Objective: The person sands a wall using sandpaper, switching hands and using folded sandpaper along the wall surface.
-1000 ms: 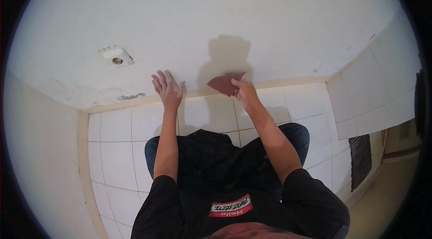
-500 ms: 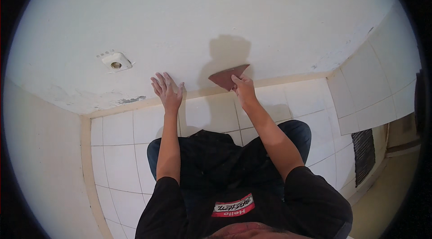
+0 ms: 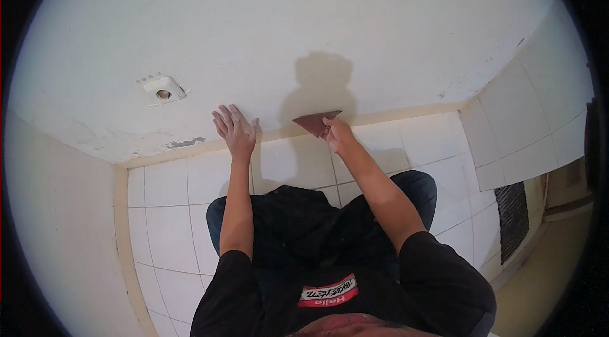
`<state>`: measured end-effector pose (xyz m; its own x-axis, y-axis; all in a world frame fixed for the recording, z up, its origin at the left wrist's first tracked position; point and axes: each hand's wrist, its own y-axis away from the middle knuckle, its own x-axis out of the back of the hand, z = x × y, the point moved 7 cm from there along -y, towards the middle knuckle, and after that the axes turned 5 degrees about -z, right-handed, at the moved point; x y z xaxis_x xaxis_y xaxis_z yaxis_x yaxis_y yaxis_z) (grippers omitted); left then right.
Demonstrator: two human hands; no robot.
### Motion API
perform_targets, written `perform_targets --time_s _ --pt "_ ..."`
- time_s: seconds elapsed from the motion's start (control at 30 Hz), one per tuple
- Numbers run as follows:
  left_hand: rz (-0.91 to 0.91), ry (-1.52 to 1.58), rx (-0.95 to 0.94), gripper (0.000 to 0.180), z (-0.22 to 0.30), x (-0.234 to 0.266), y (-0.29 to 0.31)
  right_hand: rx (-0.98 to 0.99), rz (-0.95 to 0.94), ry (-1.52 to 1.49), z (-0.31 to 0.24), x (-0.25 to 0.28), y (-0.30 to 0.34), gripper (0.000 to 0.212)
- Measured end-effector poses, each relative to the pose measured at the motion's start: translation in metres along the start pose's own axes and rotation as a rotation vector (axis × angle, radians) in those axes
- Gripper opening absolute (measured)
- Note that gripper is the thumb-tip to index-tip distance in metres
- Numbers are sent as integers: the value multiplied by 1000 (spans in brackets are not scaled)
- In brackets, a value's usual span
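My right hand (image 3: 337, 135) pinches a reddish-brown piece of sandpaper (image 3: 313, 123), thumb on the near face and the other fingers partly behind. The piece looks roughly triangular, its long edge turned to the white wall (image 3: 393, 39) just above the floor trim. Whether that edge presses on the wall I cannot tell. To its left, my left hand (image 3: 238, 137) is spread with the fingers pointing up, resting against or close to the low part of the wall. Pale dust whitens its fingertips. Nothing is in that hand.
A white socket box (image 3: 163, 91) with a round hole sits in the wall at left. Flaking paint (image 3: 185, 143) shows low down. Cream trim (image 3: 406, 112) runs along the wall's foot above white floor tiles (image 3: 166, 181). At right are a tiled side wall (image 3: 517, 121) and a dark ribbed patch (image 3: 512, 223).
My right hand has moved down and slightly left with the sandpaper, from the wall toward the floor trim. My left hand has stayed almost in place.
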<state>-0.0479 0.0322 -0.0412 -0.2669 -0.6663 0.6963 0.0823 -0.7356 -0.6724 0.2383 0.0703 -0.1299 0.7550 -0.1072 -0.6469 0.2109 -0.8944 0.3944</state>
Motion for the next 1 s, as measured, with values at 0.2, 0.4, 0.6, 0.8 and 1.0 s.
perform_targets --time_s 0.2,0.4,0.6,0.8,1.0 --pt "9 7 -7 86 1 0 1 78 -113 -107 -30 -11 15 31" --pt "-17 -39 -22 90 -4 1 2 -33 -177 -132 -31 -38 43 27" --pt "-25 -23 -29 91 4 -4 0 -78 90 -27 5 13 11 31" --pt "-7 -48 -21 92 0 0 1 38 -7 -52 -17 3 3 26" --pt "30 -7 -26 86 -1 6 1 192 -145 -58 -64 -23 35 29"
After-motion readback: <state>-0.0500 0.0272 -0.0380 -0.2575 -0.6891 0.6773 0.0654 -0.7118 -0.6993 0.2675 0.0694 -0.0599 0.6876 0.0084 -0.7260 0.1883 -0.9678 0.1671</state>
